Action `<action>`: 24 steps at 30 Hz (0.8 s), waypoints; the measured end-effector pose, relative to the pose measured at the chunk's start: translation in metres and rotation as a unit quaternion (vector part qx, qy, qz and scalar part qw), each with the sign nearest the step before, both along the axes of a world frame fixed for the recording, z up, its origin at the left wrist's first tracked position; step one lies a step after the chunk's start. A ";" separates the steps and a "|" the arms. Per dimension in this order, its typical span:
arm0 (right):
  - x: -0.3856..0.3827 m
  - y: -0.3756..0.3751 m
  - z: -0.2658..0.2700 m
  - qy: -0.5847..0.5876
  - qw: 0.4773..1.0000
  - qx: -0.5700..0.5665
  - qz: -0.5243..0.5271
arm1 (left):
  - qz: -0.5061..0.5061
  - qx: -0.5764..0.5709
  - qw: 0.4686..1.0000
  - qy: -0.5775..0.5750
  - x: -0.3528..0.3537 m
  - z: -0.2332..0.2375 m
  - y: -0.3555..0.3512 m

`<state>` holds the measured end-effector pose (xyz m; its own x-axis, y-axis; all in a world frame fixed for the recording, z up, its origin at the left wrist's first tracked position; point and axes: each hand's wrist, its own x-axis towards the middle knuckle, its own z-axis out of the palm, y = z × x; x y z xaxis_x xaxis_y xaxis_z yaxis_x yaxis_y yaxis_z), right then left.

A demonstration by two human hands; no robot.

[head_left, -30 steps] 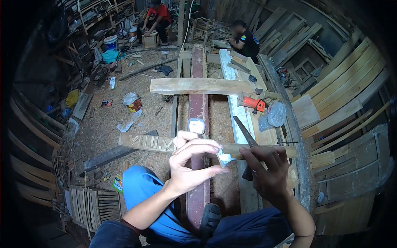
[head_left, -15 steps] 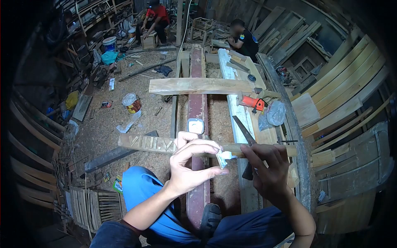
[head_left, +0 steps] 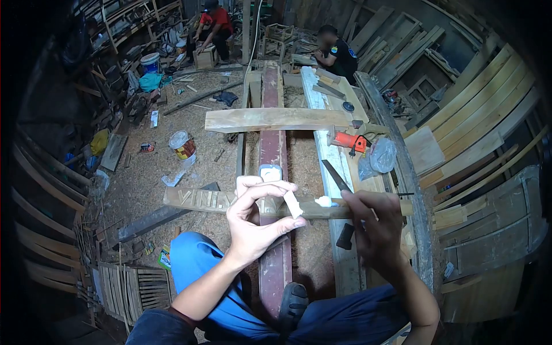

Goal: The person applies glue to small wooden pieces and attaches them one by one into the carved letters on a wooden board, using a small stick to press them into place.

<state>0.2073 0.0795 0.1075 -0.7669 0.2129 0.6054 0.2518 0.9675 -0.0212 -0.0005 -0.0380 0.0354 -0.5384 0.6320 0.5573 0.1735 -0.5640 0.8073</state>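
Observation:
My left hand (head_left: pixel 259 215) pinches a small pale wooden piece (head_left: pixel 292 204) between thumb and fingertips. My right hand (head_left: pixel 376 227) is closed on a thin applicator whose tip carries a blob of white paste (head_left: pixel 324 201), with a bit of blue beside it; the rest is hidden by the fingers. The blob is apart from the wooden piece, to its right. Beneath both hands a narrow board (head_left: pixel 230 201) lies across the beams, with several small wooden strips (head_left: pixel 198 198) on its left part. Behind my right fingers shows a dark flat strip (head_left: pixel 336 175), and a black handle (head_left: pixel 345 236) is beside that hand.
A small white-filled container (head_left: pixel 270 172) sits on the reddish beam (head_left: pixel 273 149). Beyond lies a wide plank (head_left: pixel 276 119). To the right are an orange power tool (head_left: pixel 348 141) and a plastic bag (head_left: pixel 382 155). A paint bucket (head_left: pixel 182 145) stands on the shavings-covered floor. Two people sit farther back.
The white-tipped applicator has come away from the wooden piece, moving slightly right. My left hand has shifted a little left and turned, showing the piece's pale face.

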 end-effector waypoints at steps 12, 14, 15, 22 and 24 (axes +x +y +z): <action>0.004 0.042 -0.038 0.040 0.987 -0.145 -0.054 | 0.034 -0.110 0.990 0.083 0.001 -0.025 0.015; 0.002 0.043 -0.046 0.050 0.972 -0.225 -0.054 | 0.036 -0.136 0.988 0.064 0.003 -0.030 0.016; 0.002 0.050 -0.054 0.066 0.973 -0.220 -0.028 | 0.049 -0.155 0.985 0.064 0.003 -0.035 0.017; 0.002 0.066 -0.124 0.135 0.893 -0.427 -0.046 | 0.066 -0.237 0.965 0.093 0.006 -0.073 0.019; 0.008 0.066 -0.147 0.153 0.875 -0.456 -0.045 | 0.072 -0.253 0.961 0.084 0.010 -0.088 0.020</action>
